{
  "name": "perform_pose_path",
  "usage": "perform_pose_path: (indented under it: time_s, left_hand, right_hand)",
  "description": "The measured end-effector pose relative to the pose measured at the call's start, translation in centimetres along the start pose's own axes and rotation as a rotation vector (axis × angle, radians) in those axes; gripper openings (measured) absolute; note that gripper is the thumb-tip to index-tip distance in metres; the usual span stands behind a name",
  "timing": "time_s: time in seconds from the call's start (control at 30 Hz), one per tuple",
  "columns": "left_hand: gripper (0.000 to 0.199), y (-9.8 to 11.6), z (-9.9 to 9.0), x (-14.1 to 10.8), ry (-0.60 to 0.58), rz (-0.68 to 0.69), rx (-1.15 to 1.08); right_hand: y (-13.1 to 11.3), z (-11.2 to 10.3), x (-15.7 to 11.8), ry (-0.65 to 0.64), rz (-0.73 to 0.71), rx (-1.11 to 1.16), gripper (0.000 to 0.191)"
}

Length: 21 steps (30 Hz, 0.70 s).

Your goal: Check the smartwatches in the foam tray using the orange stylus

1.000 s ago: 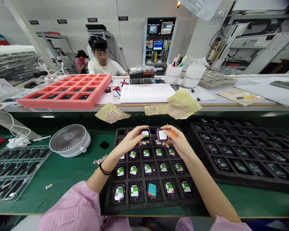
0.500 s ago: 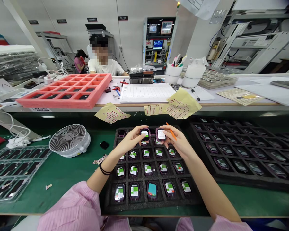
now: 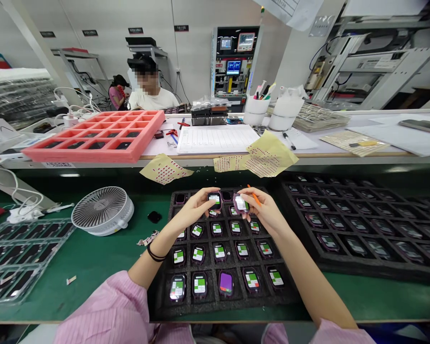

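Observation:
My left hand (image 3: 195,211) pinches a purple-cased smartwatch (image 3: 214,200) by its edges, its green-and-white label facing up. My right hand (image 3: 264,211) holds a second purple smartwatch (image 3: 241,203), tilted so that its glossy face shines, along with a thin orange stylus (image 3: 255,198). Both hands are close together above the top of a black foam tray (image 3: 164,298). Its pockets hold several labelled smartwatches, such as one with a purple screen (image 3: 225,283) in the bottom row. My hands hide some of the top pockets.
A second black tray of watches (image 3: 358,260) lies to the right, with a white desk fan (image 3: 102,211) and a clear plastic tray (image 3: 25,253) to the left. Beyond stand yellow sticker sheets (image 3: 164,168), a pink foam tray (image 3: 93,143), and a seated co-worker (image 3: 148,88).
The watch in my right hand has tilted and now shines. The bottom-row watch screen has turned from teal to purple. The view has shifted slightly.

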State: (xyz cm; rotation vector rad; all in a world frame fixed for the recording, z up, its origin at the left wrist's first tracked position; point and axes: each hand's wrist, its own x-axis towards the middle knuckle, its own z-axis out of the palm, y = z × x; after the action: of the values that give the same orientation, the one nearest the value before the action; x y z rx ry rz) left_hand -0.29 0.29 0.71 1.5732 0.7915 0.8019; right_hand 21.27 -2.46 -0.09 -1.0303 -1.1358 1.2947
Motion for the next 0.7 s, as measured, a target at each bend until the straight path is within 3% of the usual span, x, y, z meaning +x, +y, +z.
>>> perform_pose_path:
  time_s: [0.13, 0.43, 0.7]
  left_hand:
    - [0.043, 0.16, 0.04, -0.02, -0.004, -0.010, 0.011]
    - [0.040, 0.16, -0.01, -0.02, 0.003, 0.007, -0.007]
    - [0.039, 0.04, -0.11, -0.09, 0.000, 0.021, -0.006]
  right_hand:
    - [0.05, -0.08, 0.04, 0.041, 0.005, -0.012, 0.028]
    - [0.45, -0.42, 0.05, -0.074, -0.059, -0.018, 0.044]
    - [0.02, -0.18, 0.24, 0.096, 0.024, -0.006, 0.031]
